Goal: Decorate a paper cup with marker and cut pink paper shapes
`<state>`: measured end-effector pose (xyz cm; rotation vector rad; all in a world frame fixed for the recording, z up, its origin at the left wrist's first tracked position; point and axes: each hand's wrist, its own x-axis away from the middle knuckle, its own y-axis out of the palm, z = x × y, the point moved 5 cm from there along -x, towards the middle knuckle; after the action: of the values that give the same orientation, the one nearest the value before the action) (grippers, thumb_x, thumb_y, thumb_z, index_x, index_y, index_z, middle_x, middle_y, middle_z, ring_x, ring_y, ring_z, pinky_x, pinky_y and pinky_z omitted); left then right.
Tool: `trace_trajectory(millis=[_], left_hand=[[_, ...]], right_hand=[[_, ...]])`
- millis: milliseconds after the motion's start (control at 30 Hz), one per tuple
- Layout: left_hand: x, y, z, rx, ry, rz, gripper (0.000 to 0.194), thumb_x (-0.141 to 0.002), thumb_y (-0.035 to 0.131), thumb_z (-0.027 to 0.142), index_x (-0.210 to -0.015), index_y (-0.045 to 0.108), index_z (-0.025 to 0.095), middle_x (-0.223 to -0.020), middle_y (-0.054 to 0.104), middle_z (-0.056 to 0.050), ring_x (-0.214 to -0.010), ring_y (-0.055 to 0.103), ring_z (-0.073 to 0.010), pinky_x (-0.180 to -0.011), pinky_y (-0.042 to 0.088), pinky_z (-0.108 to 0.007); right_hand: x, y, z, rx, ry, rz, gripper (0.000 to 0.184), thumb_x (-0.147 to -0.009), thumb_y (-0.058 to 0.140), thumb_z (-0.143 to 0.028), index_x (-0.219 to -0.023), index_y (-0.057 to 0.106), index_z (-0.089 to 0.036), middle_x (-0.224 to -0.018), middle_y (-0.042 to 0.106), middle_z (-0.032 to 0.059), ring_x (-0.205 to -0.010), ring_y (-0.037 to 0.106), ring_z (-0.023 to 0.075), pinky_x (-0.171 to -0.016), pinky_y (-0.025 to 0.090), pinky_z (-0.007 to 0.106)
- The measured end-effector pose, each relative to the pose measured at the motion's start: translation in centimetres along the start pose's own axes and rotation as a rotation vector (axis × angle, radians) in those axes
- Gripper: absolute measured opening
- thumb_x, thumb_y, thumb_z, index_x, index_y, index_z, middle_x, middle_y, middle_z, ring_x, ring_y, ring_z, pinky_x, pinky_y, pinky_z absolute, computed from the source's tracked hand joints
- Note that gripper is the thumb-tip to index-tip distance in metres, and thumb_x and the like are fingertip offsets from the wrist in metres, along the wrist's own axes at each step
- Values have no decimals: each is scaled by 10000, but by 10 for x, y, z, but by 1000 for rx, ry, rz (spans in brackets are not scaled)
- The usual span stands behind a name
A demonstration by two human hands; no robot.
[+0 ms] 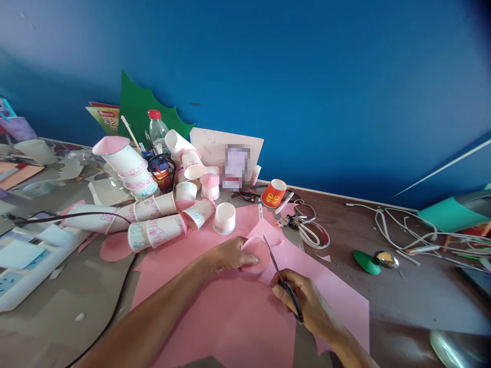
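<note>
My left hand [229, 254] pinches a round piece of pink paper [256, 253] just above the large pink paper sheet [230, 317] spread on the table. My right hand [303, 301] grips black-handled scissors [278, 273], blades pointing up and away, their tip close to the right edge of the round piece. Both forearms reach in from the bottom of the view.
A heap of white paper cups [153, 204] with pink drawings lies behind the sheet, with a water bottle [157, 130], a red cup [273, 193], a marker [260, 208], keys and white cables [406, 230]. A white power strip [26, 266] sits at left.
</note>
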<state>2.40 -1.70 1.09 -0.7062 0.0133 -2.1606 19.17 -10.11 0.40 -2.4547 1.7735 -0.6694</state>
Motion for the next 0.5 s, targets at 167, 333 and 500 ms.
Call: trace_trajectory(millis=[167, 333, 500], left_hand=[[0, -2, -3, -12, -41, 26, 185, -636, 629, 335, -685, 556, 172, -600, 563, 8, -554, 476, -135, -454, 341, -227], [0, -2, -1, -39, -50, 15, 187, -627, 626, 334, -693, 559, 173, -594, 555, 18, -544, 470, -133, -455, 343, -229], [2, 1, 5, -40, 35, -42, 121, -644, 572, 288, -630, 522, 179, -548, 515, 42, -505, 441, -110, -459, 314, -216]], right_hand=[[0, -1, 0, 30, 7, 7, 385, -827, 568, -556, -820, 529, -174, -564, 348, -81, -511, 321, 92, -470, 237, 222], [0, 0, -2, 41, 6, 9, 367, -834, 558, -545, -797, 520, -182, -545, 353, -81, -496, 321, 90, -460, 247, 220], [1, -1, -1, 73, -21, 12, 343, -831, 573, -517, -799, 528, -178, -550, 356, -78, -496, 330, 90, -457, 244, 221]])
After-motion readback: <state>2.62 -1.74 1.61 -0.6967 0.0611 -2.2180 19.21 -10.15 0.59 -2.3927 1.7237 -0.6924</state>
